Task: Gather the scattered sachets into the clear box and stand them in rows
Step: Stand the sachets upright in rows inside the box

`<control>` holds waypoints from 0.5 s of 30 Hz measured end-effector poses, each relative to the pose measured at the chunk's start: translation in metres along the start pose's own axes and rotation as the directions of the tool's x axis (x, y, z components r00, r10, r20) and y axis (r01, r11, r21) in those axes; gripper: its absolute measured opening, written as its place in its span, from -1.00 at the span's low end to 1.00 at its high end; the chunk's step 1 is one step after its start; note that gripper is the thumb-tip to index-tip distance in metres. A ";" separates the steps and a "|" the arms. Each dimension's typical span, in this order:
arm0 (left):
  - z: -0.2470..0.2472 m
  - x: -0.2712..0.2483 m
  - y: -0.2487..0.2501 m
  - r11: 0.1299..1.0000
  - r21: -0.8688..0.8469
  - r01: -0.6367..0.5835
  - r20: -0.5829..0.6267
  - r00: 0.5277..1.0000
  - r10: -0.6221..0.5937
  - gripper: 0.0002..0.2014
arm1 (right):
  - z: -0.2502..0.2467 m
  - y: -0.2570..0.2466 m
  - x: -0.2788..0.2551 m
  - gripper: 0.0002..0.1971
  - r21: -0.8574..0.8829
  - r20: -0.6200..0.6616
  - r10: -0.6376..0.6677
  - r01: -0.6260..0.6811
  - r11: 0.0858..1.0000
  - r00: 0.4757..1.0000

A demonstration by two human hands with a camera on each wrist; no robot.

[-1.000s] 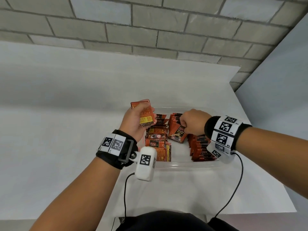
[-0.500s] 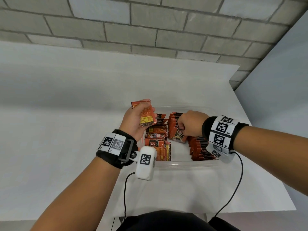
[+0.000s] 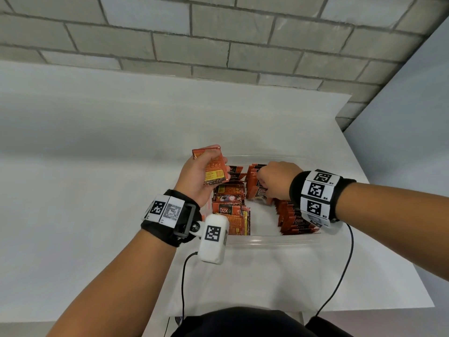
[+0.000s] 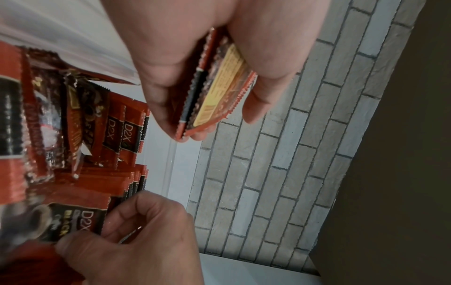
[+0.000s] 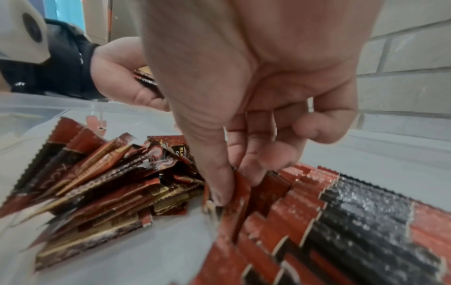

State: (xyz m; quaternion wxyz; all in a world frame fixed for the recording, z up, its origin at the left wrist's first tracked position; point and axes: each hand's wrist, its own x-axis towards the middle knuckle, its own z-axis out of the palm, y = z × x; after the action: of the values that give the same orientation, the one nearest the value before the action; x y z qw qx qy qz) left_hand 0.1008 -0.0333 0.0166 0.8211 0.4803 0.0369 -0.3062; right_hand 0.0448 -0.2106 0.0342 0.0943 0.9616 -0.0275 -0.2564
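White table [image 3: 97, 166] fills the middle of the head view; grey brick wall [image 3: 218, 32] runs across the top.

Clear box [image 3: 267, 240] sits lower centre of the head view, its near rim just above the person's dark top. Inside: a loose pile of sachets [image 3: 229, 205] on the frame-left side, some lying flat; a standing row [image 3: 295, 218] on the frame-right side, running toward the near rim. The right wrist view shows what the head view does not: the row's sachets stand on edge and overlap, serrated tops upward, and the pile [image 5: 102, 185] is tumbled at mixed angles.

Left hand [image 3: 196, 176] is raised over the box's far-left corner, fingers curled round a small stack of sachets [image 3: 213, 170]. The left wrist view shows thumb on one face and fingers on the other, with at least two packets in the grip [image 4: 212, 86].

Right hand [image 3: 274, 182] reaches into the box at the far end of the row, knuckles up, fingers hidden from the head. The right wrist view shows thumb and fingertips [image 5: 219, 189] pinching one upright sachet [image 5: 240, 194] at the row's end.
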 end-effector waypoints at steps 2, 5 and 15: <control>0.000 0.000 0.000 1.000 -0.001 -0.001 0.005 1.000 0.001 -0.91 | 0.000 0.001 0.001 -0.91 -0.037 -0.021 0.006 -0.007 0.999 1.000; 0.000 0.000 0.000 1.000 -0.005 0.002 0.006 1.000 -0.002 -0.91 | -0.001 0.002 0.002 -0.91 -0.063 -0.027 0.008 -0.010 0.998 1.000; 0.000 0.001 0.000 1.000 -0.012 0.007 0.015 1.000 -0.007 -0.90 | -0.001 0.007 0.001 -0.97 -0.050 -0.077 -0.022 0.018 0.999 0.997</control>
State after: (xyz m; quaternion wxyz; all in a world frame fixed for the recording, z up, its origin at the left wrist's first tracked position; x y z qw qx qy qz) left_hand 0.1021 -0.0336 0.0162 0.8233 0.4728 0.0344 -0.3123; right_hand 0.0462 -0.2170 0.0354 0.1161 0.9684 -0.0079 -0.2205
